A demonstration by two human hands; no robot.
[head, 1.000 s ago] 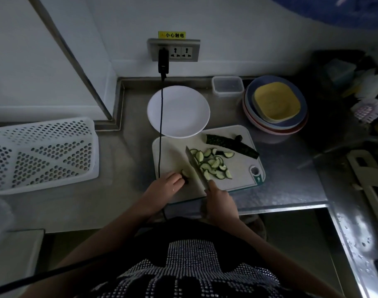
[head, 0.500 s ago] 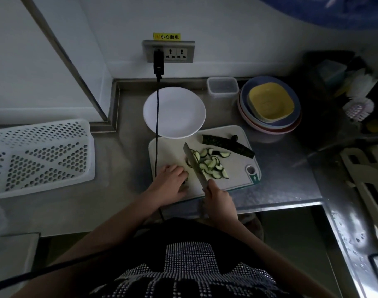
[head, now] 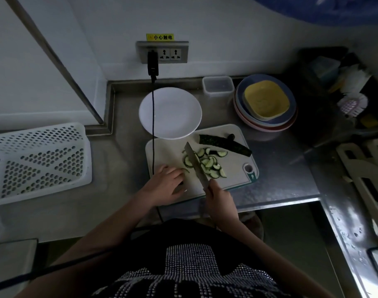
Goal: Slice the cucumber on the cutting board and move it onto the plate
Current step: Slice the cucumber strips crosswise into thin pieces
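Observation:
A white cutting board (head: 233,179) lies on the steel counter. On it is a pile of thin cucumber slices (head: 210,165), with a long dark cucumber half (head: 224,144) at its far edge. My right hand (head: 220,200) grips the handle of a knife (head: 194,161), whose blade lies across the left side of the pile, pointing away from me. My left hand (head: 164,186) rests on the board's near left part, its fingers curled over a small dark cucumber end that is mostly hidden. The white plate (head: 171,112) stands empty just beyond the board.
A black cable (head: 153,125) hangs from the wall socket across the plate and board. A stack of coloured plates (head: 267,104) and a clear box (head: 217,85) stand at the back right. A white perforated basket (head: 37,162) lies to the left, and the counter edge is just below the board.
The knife has shifted slightly right into the pile of slices. My left hand has drawn back a little toward the board's near edge with the cucumber end.

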